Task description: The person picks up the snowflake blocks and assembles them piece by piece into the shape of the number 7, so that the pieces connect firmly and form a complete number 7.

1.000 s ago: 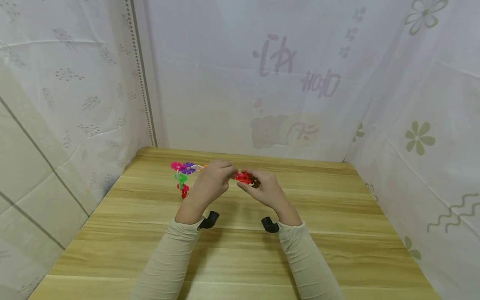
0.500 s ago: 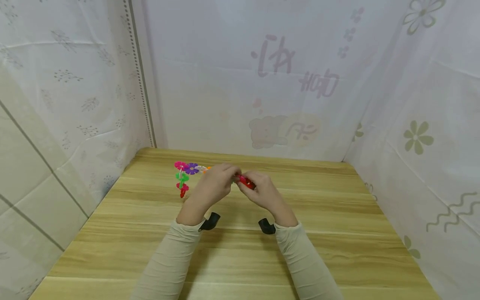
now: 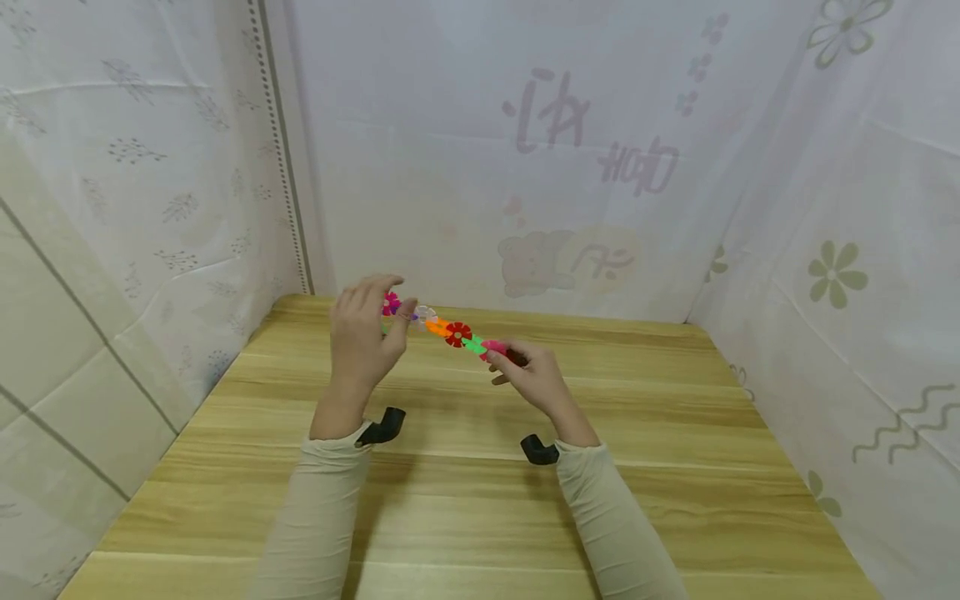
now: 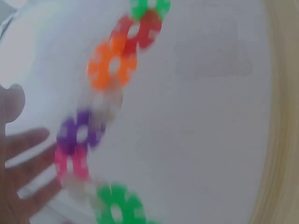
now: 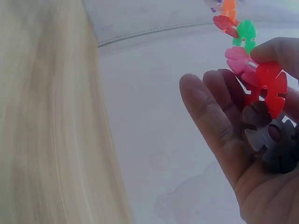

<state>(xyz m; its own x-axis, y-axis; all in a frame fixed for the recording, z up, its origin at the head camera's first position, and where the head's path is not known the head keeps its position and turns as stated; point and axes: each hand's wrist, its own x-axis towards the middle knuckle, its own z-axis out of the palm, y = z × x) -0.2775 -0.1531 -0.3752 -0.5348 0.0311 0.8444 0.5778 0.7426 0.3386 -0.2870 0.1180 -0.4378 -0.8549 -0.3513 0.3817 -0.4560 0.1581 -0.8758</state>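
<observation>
A chain of interlocking flower-shaped plastic discs (image 3: pixel 458 335) stretches between my hands, slanting up to the left. My right hand (image 3: pixel 528 375) grips its near end, the thumb pressed on a red disc (image 5: pixel 272 86) beside a pink one (image 5: pixel 241 63). Dark brown discs (image 5: pixel 266 135) sit in that palm. By the far part of the chain, my left hand (image 3: pixel 363 333) has its fingers spread. In the left wrist view those fingers (image 4: pixel 32 163) lie straight near the purple disc (image 4: pixel 80 133) and the pink disc. A green disc (image 4: pixel 119 207) hangs at the lower end; the chain is blurred there.
A wood-grain table (image 3: pixel 480 517) lies under both hands. Pale printed curtains (image 3: pixel 420 167) rise behind it and along the sides. Each wrist carries a black camera mount (image 3: pixel 386 427) by its sleeve.
My left hand has let go of the chain's middle and moved left, its fingers spreading. The chain has swung into a straighter slant; my right hand keeps hold of its end.
</observation>
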